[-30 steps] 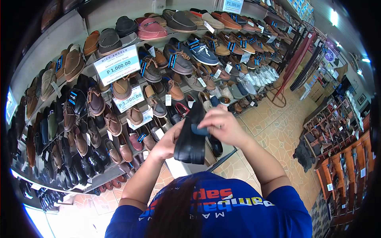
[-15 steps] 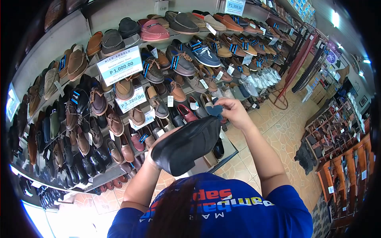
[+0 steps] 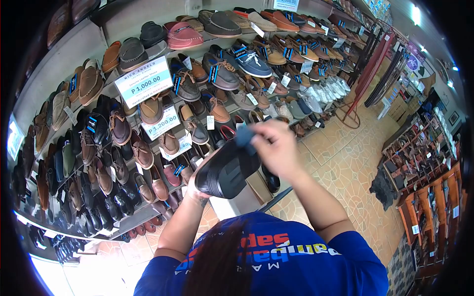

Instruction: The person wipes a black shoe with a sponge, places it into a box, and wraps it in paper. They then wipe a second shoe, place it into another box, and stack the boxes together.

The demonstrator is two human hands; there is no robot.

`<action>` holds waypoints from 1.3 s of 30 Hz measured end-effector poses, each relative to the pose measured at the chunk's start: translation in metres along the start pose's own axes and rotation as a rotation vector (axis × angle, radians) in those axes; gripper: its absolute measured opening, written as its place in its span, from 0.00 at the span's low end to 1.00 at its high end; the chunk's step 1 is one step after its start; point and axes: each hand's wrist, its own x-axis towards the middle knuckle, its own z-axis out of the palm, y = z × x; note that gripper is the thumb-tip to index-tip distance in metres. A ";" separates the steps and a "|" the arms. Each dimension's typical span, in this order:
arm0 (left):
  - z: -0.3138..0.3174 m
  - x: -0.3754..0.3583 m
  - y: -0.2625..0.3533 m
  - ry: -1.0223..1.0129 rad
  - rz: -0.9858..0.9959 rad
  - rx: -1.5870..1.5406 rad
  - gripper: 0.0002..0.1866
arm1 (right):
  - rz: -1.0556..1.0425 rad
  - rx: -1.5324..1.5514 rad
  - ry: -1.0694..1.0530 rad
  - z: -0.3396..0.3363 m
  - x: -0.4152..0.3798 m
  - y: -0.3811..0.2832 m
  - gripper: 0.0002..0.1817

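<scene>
My left hand (image 3: pixel 194 186) holds a black shoe (image 3: pixel 224 170) by its heel end, with the sole turned partly toward the camera; most of its fingers are hidden behind the shoe. In my right hand (image 3: pixel 276 147) a small dark blue cloth (image 3: pixel 244 138) is pinched, lying against the toe end of the shoe. The fingers of the right hand are somewhat blurred.
Tiered shelves of shoes (image 3: pixel 217 111) with price signs (image 3: pixel 144 83) rise in front and to the left. Belts (image 3: pixel 390 74) hang at the right, beyond a tiled floor (image 3: pixel 340 163). Wooden racks (image 3: pixel 434 212) stand at the far right.
The right hand and cloth have moved left and onto the toe end of the shoe. The shoe has tilted, showing more of its sole.
</scene>
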 end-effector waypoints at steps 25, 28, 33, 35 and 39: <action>0.018 0.014 0.014 0.340 0.207 -0.766 0.18 | 0.426 0.858 -0.072 0.007 -0.021 0.012 0.25; 0.030 0.023 0.009 0.469 0.197 -0.801 0.19 | 0.275 0.530 -0.089 0.026 -0.023 0.015 0.23; 0.044 0.029 0.004 0.540 0.087 -0.797 0.18 | 0.017 0.642 -0.014 0.053 -0.012 -0.007 0.24; 0.039 0.027 -0.002 0.511 0.070 -0.773 0.18 | -0.055 0.309 -0.091 0.045 -0.008 -0.015 0.25; 0.052 0.019 0.008 0.508 0.100 -0.699 0.20 | -0.172 -0.150 -0.039 0.036 -0.037 0.015 0.29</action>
